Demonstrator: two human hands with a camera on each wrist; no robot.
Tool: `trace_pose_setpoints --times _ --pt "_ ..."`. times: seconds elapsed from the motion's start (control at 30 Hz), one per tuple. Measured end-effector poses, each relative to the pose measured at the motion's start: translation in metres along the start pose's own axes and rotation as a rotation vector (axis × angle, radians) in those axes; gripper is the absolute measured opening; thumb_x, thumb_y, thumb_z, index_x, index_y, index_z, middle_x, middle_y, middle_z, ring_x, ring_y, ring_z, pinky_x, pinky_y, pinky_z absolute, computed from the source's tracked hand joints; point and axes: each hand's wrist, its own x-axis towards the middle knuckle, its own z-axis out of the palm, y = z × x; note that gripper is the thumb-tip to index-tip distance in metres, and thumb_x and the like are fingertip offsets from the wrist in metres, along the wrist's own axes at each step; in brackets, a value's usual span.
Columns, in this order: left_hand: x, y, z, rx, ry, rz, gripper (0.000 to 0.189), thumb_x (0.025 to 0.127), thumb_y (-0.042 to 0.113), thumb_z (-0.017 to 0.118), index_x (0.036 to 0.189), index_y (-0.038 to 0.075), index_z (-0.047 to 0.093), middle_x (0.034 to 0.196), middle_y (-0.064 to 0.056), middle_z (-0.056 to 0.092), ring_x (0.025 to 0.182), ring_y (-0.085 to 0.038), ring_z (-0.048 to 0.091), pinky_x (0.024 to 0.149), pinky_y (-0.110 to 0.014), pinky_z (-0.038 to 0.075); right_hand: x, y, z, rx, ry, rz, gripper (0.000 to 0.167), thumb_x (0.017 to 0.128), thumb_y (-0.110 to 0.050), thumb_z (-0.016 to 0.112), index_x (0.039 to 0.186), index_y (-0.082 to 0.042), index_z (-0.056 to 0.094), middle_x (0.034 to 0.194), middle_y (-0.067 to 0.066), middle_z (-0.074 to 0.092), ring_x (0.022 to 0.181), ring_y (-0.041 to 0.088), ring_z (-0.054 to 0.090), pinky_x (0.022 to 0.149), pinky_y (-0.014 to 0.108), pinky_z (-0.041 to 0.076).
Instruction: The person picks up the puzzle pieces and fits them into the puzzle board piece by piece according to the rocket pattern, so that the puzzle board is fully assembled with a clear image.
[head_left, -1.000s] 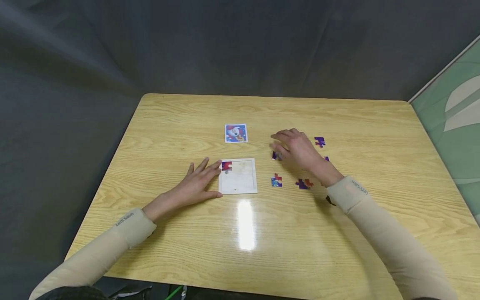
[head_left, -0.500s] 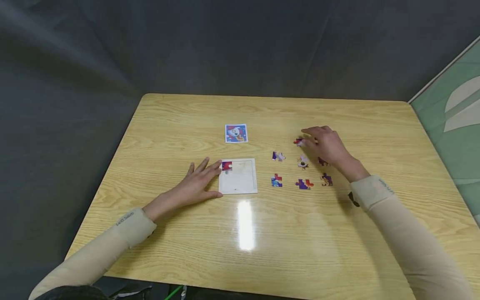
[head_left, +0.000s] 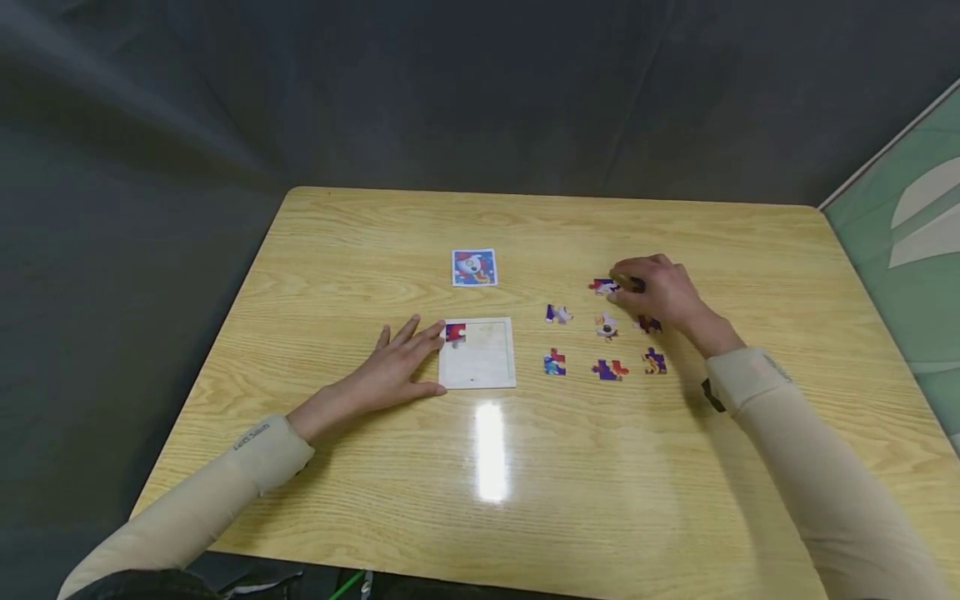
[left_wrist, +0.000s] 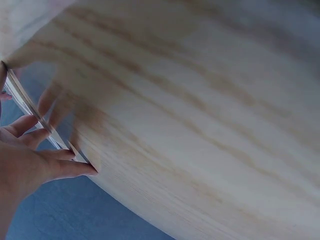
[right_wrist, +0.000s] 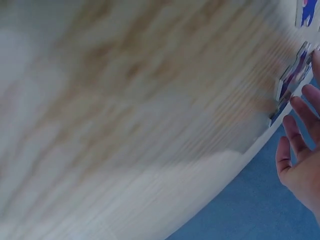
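My left hand point(head_left: 390, 367) lies with fingers spread at the left edge of a square white puzzle tray point(head_left: 487, 365), fingertips and thumb at its border. In the left wrist view, that hand point(left_wrist: 35, 155) touches the tray's edge. A red and purple puzzle piece point(head_left: 454, 332) sits in the tray's upper left corner. My right hand point(head_left: 663, 292) pinches a puzzle piece point(head_left: 628, 282) between thumb and index finger, its brownish side showing. Right beside the fingertips lies a red, purple and white piece point(head_left: 602, 286). The right wrist view shows the right hand point(right_wrist: 302, 145) only partly.
Several loose pieces lie right of the tray, among them a white-faced piece point(head_left: 607, 326), a blue and red piece point(head_left: 554, 362) and a purple and orange piece point(head_left: 655, 361). A small picture card point(head_left: 474, 267) lies behind the tray. Dark cloth point(head_left: 480, 100) hangs behind the table.
My right hand has moved right from the near-left pieces to the back right one and now pinches it. The left hand has stayed at the tray.
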Motion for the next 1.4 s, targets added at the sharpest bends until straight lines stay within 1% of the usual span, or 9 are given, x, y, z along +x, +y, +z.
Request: trace_pose_setpoints --times 0.17,0.37,0.53,0.67,0.83,0.97,1.1,1.3,1.4 --pt "0.0008 0.0016 -0.0002 0.0 -0.004 0.004 0.075 0.089 0.053 0.061 0.146 0.01 0.04 0.16 -0.004 0.018 0.146 -0.036 0.005 0.109 -0.07 0.006 0.0005 -0.0021 -0.0013 -0.037 0.0 -0.01 0.041 0.086 -0.022 0.074 0.12 -0.001 0.065 0.129 0.021 0.058 0.113 0.043 0.045 0.085 0.06 0.036" --pt "0.0015 0.0024 -0.0005 0.004 -0.008 0.004 0.074 0.089 0.053 0.061 0.146 0.01 0.04 0.16 -0.005 0.018 0.146 -0.036 0.005 0.108 -0.071 0.006 0.0004 -0.0013 -0.0015 -0.056 0.02 -0.084 0.035 0.086 -0.019 0.074 0.115 0.0 0.067 0.123 0.023 0.059 0.105 0.043 0.048 0.078 0.059 0.041" --pt "0.0013 0.002 -0.0007 0.002 -0.008 -0.002 0.074 0.089 0.053 0.061 0.146 0.01 0.04 0.16 -0.005 0.018 0.146 -0.036 0.004 0.108 -0.07 0.006 0.0026 -0.0004 -0.0001 -0.041 0.033 -0.129 0.034 0.086 -0.017 0.073 0.114 0.003 0.067 0.12 0.025 0.059 0.102 0.042 0.05 0.079 0.056 0.041" --pt "0.0009 0.0017 -0.0005 0.004 -0.006 -0.004 0.075 0.089 0.054 0.061 0.146 0.01 0.04 0.16 -0.004 0.018 0.146 -0.036 0.004 0.109 -0.07 0.005 0.0047 -0.0002 0.0028 -0.023 0.061 -0.152 0.032 0.085 -0.013 0.074 0.11 0.005 0.068 0.116 0.026 0.061 0.1 0.04 0.054 0.082 0.052 0.039" --pt "0.0004 0.0022 -0.0007 0.003 -0.005 -0.007 0.075 0.089 0.053 0.061 0.146 0.009 0.04 0.16 -0.004 0.018 0.146 -0.036 0.005 0.109 -0.07 0.005 0.0054 -0.0028 0.0058 -0.006 0.066 -0.11 0.027 0.086 -0.011 0.073 0.108 0.004 0.069 0.114 0.025 0.061 0.1 0.039 0.055 0.085 0.05 0.036" --pt "0.0004 0.0027 -0.001 0.002 -0.005 -0.004 0.074 0.089 0.053 0.061 0.146 0.009 0.04 0.16 -0.004 0.018 0.146 -0.037 0.005 0.109 -0.07 0.005 0.0043 -0.005 0.0059 0.001 0.046 -0.05 0.027 0.087 -0.013 0.072 0.109 0.004 0.068 0.113 0.024 0.059 0.096 0.039 0.05 0.082 0.052 0.038" --pt "0.0006 0.0025 -0.001 0.006 -0.004 -0.001 0.074 0.089 0.053 0.061 0.146 0.01 0.04 0.16 -0.004 0.018 0.146 -0.037 0.005 0.109 -0.07 0.006 0.0034 -0.0057 0.0062 -0.004 0.03 -0.011 0.029 0.088 -0.014 0.071 0.109 0.005 0.066 0.109 0.024 0.058 0.092 0.037 0.046 0.078 0.052 0.04" --pt "0.0003 0.0027 -0.0013 0.009 -0.003 -0.003 0.074 0.089 0.053 0.061 0.146 0.009 0.04 0.16 -0.005 0.018 0.146 -0.037 0.005 0.109 -0.07 0.006 0.0033 -0.0088 0.0062 -0.041 0.035 -0.025 0.029 0.088 -0.012 0.071 0.108 0.007 0.064 0.1 0.023 0.062 0.091 0.038 0.051 0.079 0.052 0.043" --pt "-0.0002 0.0025 -0.0012 0.007 -0.004 -0.005 0.074 0.089 0.053 0.061 0.146 0.009 0.041 0.16 -0.005 0.018 0.146 -0.037 0.005 0.109 -0.07 0.006 0.0047 -0.0101 0.0066 -0.042 0.028 -0.022 0.029 0.088 -0.011 0.071 0.109 0.008 0.063 0.099 0.023 0.064 0.09 0.037 0.053 0.079 0.05 0.044"
